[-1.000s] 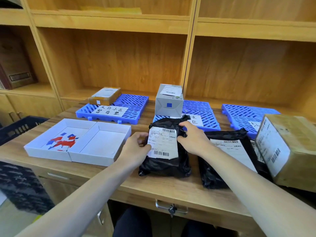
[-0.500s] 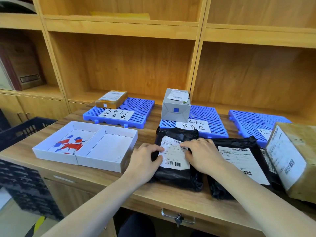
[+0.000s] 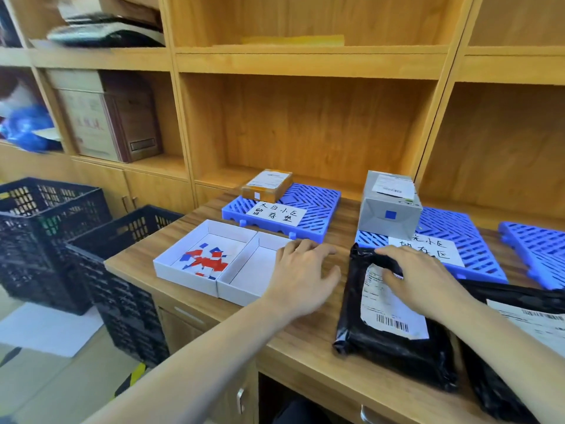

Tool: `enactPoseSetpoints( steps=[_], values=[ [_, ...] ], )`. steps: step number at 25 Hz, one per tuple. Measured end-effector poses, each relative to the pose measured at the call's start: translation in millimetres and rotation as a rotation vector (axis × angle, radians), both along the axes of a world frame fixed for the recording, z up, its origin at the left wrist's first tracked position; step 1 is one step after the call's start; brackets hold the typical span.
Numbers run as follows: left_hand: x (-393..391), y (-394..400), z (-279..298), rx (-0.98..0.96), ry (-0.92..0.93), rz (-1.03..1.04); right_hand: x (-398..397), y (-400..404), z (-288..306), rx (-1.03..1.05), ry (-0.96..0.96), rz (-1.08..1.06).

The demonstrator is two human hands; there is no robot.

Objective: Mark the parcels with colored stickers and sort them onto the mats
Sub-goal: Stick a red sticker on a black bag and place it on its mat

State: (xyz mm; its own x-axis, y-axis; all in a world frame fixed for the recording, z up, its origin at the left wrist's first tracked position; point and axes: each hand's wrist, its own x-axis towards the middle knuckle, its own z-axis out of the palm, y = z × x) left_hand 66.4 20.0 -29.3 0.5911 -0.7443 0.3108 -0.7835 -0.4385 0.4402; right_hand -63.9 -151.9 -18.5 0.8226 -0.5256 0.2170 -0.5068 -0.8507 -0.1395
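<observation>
1. Desk (image 3: 305,359) is laid with three blue mats (image 3: 308,209).
2. Two parcels are already sorted: a grey box (image 3: 389,206) with a blue sticker on the middle mat, a brown box (image 3: 267,185) on the left mat.
3. A black parcel (image 3: 394,341), seemingly unmarked, is pressed flat by the right hand (image 3: 425,280), fingers spread on its label.
4. Left hand (image 3: 302,270) is held relaxed and empty beside the sticker tray (image 3: 195,280).

Two black slatted plastic crates (image 3: 61,240) stand on the floor left of the wooden tabletop (image 3: 305,347). Behind the tabletop rises a wooden shelf unit (image 3: 305,62), with brown cardboard boxes (image 3: 107,117) in its left bay.
</observation>
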Motion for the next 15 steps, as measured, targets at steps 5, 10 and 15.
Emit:
enactPoseSetpoints(
  steps=[5,10,15],
  values=[
    [41.3,19.9,5.8,0.000,0.025,0.078,44.3,20.8,9.8,0.052,-0.026,0.088],
    [80.5,43.6,12.8,0.018,0.037,0.131,93.3,40.9,13.7,0.085,-0.042,0.163],
    [116.7,71.4,21.3,0.000,0.023,0.230,140.3,59.2,17.6,0.072,-0.027,0.234]
  ],
)
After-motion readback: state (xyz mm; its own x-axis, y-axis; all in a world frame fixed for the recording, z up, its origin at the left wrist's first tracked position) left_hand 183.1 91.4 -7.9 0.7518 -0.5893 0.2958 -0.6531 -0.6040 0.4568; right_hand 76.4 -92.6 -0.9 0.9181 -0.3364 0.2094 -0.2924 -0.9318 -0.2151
